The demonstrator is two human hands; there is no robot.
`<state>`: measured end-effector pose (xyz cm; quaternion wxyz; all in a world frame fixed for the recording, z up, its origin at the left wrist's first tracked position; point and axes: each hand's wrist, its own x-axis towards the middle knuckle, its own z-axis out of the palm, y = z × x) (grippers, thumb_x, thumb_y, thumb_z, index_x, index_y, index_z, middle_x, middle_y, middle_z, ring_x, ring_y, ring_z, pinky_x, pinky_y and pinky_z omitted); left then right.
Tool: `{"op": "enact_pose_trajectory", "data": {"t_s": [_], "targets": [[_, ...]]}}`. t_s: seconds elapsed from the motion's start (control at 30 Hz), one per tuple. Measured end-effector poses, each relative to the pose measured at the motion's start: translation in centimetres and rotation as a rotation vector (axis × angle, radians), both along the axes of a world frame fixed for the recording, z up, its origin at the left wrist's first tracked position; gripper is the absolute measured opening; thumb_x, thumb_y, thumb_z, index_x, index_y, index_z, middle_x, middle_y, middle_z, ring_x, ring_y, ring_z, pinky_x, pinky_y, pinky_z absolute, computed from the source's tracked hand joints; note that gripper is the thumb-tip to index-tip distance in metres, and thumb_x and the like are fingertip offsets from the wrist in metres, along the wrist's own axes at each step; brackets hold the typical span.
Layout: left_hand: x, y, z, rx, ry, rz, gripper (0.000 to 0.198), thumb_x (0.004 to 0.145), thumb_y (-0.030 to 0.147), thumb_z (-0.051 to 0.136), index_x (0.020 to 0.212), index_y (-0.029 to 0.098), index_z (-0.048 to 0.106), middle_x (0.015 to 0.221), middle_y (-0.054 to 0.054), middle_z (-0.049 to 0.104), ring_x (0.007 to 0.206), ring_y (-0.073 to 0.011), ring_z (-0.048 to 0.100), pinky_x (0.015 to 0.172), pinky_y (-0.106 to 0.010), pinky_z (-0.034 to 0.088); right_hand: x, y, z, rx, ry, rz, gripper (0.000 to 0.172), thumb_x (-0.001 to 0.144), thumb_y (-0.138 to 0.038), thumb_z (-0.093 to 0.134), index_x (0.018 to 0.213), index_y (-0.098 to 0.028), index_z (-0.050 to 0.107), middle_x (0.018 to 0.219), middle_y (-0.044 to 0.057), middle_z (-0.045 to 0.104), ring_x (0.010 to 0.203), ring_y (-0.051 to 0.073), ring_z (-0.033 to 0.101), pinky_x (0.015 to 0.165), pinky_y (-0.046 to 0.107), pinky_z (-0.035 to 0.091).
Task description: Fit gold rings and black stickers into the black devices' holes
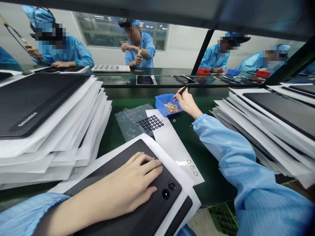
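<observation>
My left hand point(133, 183) lies flat on a black tablet back cover point(157, 209), fingers stretched towards its two camera lenses point(168, 190). White paper and another dark cover point(180, 213) show beneath. Above a blue bin point(161, 106) of small tan rings point(171, 107), my right hand point(185, 101) is closed around slim black tweezers point(182, 91). Their tips are too small to make out. In front of the bin, a white sheet point(169, 141) carries black ring stickers point(156, 122) at its far end and several pale rings point(192, 167) at its near end.
Tall stacks of covers and paper stand at left point(49, 131) and right point(261, 124). A clear plastic bag point(128, 123) lies by the sheet. A shelf point(157, 13) overhangs the bench. Co-workers in blue point(140, 46) sit across a conveyor holding dark panels point(145, 80).
</observation>
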<state>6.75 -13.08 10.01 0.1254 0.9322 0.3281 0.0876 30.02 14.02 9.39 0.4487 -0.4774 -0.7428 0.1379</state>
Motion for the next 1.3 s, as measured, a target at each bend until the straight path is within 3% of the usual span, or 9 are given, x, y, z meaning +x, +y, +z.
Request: {"op": "enact_pose_trajectory", "data": {"t_s": [0.1, 0.23, 0.43, 0.6, 0.7, 0.9, 1.13, 1.2, 1.3], "targets": [[-0.8, 1.3, 0.2, -0.008, -0.045, 0.077, 0.03, 0.094, 0.025, 0.044, 0.122, 0.018, 0.053, 0.125, -0.006, 0.056, 0.115, -0.0215, 0.046, 0.097, -0.033, 0.041, -0.6, -1.5, 0.8, 0.104, -0.073, 0.015, 0.009, 0.094, -0.022, 0.042, 0.095, -0.017, 0.049, 0.075, 0.004, 0.063, 0.066, 0.018, 0.062, 0.074, 0.032, 0.048], [-3.2, 5.9, -0.5, 0.026, -0.071, 0.314, 0.027, 0.094, 0.028, 0.041, 0.109, 0.015, 0.059, 0.109, -0.008, 0.061, 0.104, -0.0224, 0.053, 0.095, -0.037, 0.041, -3.2, -4.7, 0.5, 0.088, -0.276, 0.086, 0.021, 0.097, -0.03, 0.037, 0.093, -0.016, 0.052, 0.072, 0.006, 0.063, 0.07, 0.02, 0.06, 0.072, 0.031, 0.042], [-5.5, 12.0, -4.6, 0.016, -0.114, 0.577, 0.026, 0.083, 0.029, 0.055, 0.103, 0.013, 0.061, 0.108, -0.012, 0.059, 0.101, -0.0273, 0.053, 0.093, -0.043, 0.041, -7.9, -8.0, -2.9, 0.016, -0.472, 0.302, 0.011, 0.091, -0.021, 0.051, 0.083, -0.016, 0.058, 0.078, 0.007, 0.065, 0.075, 0.019, 0.059, 0.068, 0.026, 0.038], [-6.0, 12.4, -7.0, 0.032, -0.169, 0.62, 0.032, 0.083, 0.039, 0.055, 0.108, 0.018, 0.058, 0.114, -0.009, 0.055, 0.106, -0.0286, 0.047, 0.096, -0.048, 0.037, -10.5, -8.1, -5.0, -0.052, -0.498, 0.348, 0.019, 0.091, -0.027, 0.052, 0.078, -0.015, 0.058, 0.075, 0.006, 0.066, 0.069, 0.017, 0.059, 0.061, 0.025, 0.036], [-6.4, 12.5, -7.1, 0.015, -0.216, 0.619, 0.025, 0.088, 0.036, 0.048, 0.104, 0.019, 0.059, 0.111, -0.007, 0.056, 0.105, -0.0257, 0.048, 0.098, -0.045, 0.035, -11.3, -7.7, -5.7, -0.093, -0.509, 0.347, 0.023, 0.087, -0.035, 0.058, 0.076, -0.015, 0.059, 0.071, 0.007, 0.066, 0.067, 0.019, 0.06, 0.058, 0.025, 0.034], [-6.3, 12.8, -6.9, -0.038, -0.319, 0.685, 0.019, 0.077, 0.021, 0.063, 0.096, 0.021, 0.061, 0.108, -0.004, 0.056, 0.105, -0.0238, 0.05, 0.098, -0.039, 0.037, -11.3, -6.7, -5.8, -0.172, -0.492, 0.33, 0.015, 0.089, -0.023, 0.055, 0.079, -0.013, 0.061, 0.078, 0.007, 0.067, 0.076, 0.019, 0.062, 0.067, 0.027, 0.041], [-7.3, 13.0, -7.3, -0.028, -0.569, 1.142, 0.058, 0.059, 0.03, 0.081, 0.105, 0.012, 0.051, 0.111, -0.012, 0.05, 0.115, -0.0341, 0.046, 0.097, -0.048, 0.036, -10.9, -6.2, -5.8, -0.275, -0.372, 0.288, 0.025, 0.093, -0.035, 0.052, 0.092, -0.012, 0.062, 0.084, 0.002, 0.064, 0.073, 0.013, 0.062, 0.071, 0.032, 0.052], [-7.2, 13.5, -7.1, -0.119, -0.653, 1.172, 0.05, 0.065, 0.034, 0.079, 0.102, 0.011, 0.054, 0.101, -0.009, 0.056, 0.104, -0.0301, 0.054, 0.091, -0.045, 0.041, -10.8, -6.0, -6.0, -0.298, -0.335, 0.309, 0.025, 0.093, -0.035, 0.052, 0.091, -0.012, 0.062, 0.082, 0.001, 0.064, 0.07, 0.012, 0.062, 0.068, 0.03, 0.053], [-6.2, 14.3, -6.6, -0.326, -0.785, 1.074, 0.028, 0.082, 0.036, 0.067, 0.094, 0.012, 0.06, 0.089, -0.004, 0.062, 0.085, -0.0188, 0.062, 0.079, -0.037, 0.05, -10.7, -5.6, -6.1, -0.299, -0.285, 0.337, 0.026, 0.093, -0.035, 0.052, 0.086, -0.012, 0.061, 0.076, 0.0, 0.062, 0.065, 0.011, 0.06, 0.063, 0.027, 0.051]]}}
